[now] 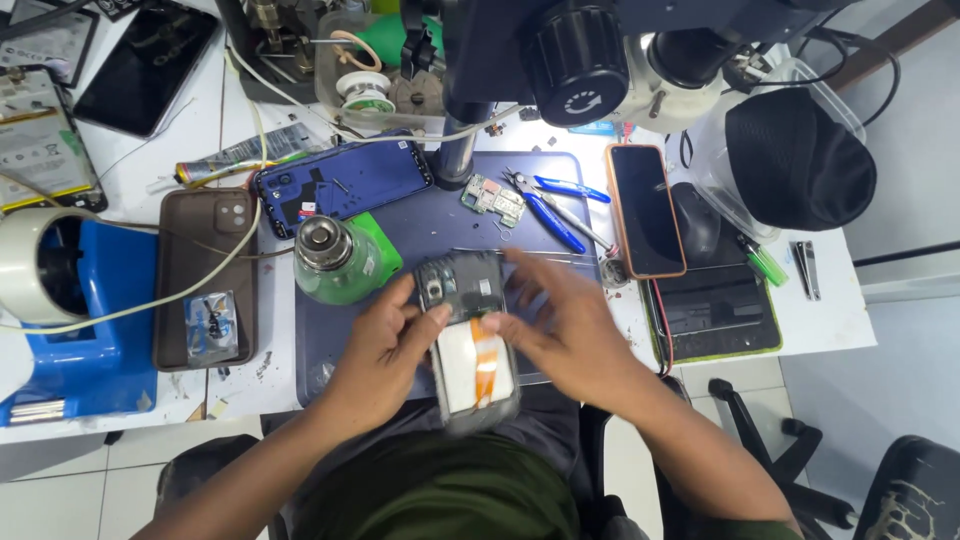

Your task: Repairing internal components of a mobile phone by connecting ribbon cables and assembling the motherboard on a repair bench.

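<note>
Cluttered repair bench: both hands are working an opened phone [466,335] over the grey mat [400,235], left hand [385,345] gripping its edge, right hand [565,320] blurred, fingers spread; a slip risks tearing the orange ribbon cable [485,362].

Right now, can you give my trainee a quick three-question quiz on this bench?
1. True or false: the opened phone is held by both hands.
2. Which tool lies on the mat just left of the phone with the orange case? A) blue-handled pliers B) hammer C) paintbrush
3. Fill in: the strip across the white battery is ____ in colour.

Key
1. True: the left hand grips its left edge, and the right hand touches its right side.
2. A: the blue-handled pliers.
3. Orange: the strip runs lengthwise over the battery.
</note>
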